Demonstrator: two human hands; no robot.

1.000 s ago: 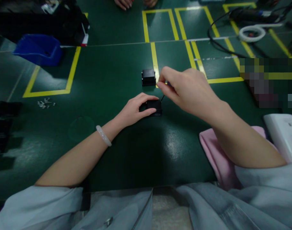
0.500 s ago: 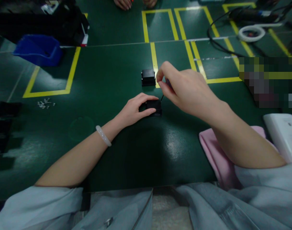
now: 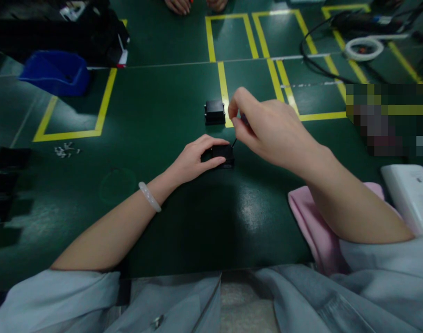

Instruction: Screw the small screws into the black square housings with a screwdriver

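My left hand (image 3: 201,157) grips a small black box-shaped part (image 3: 224,151) on the green table, with thumb and fingers on its near and far sides. In my right hand (image 3: 263,122), pinched between thumb and fingers, is a screwdriver (image 3: 234,142). Only its thin dark shaft shows, slanting down to the right edge of the part; the handle is mostly hidden by the hand, and so is the exact contact of the tip. Just beyond the held part sits a second black box-shaped part (image 3: 214,112). Several small screws (image 3: 66,149) lie loose in a pile to the left.
A blue bin (image 3: 55,74) stands at the back left beside black equipment (image 3: 52,34). Black parts (image 3: 3,194) lie at the left edge. On the right are a pink cloth (image 3: 307,208), a white power strip (image 3: 409,194) and cables. Another person's hands (image 3: 178,5) show at the far edge.
My right hand has shifted very slightly, with the screwdriver shaft still at the part's right edge. My left hand and the black parts stay in place.
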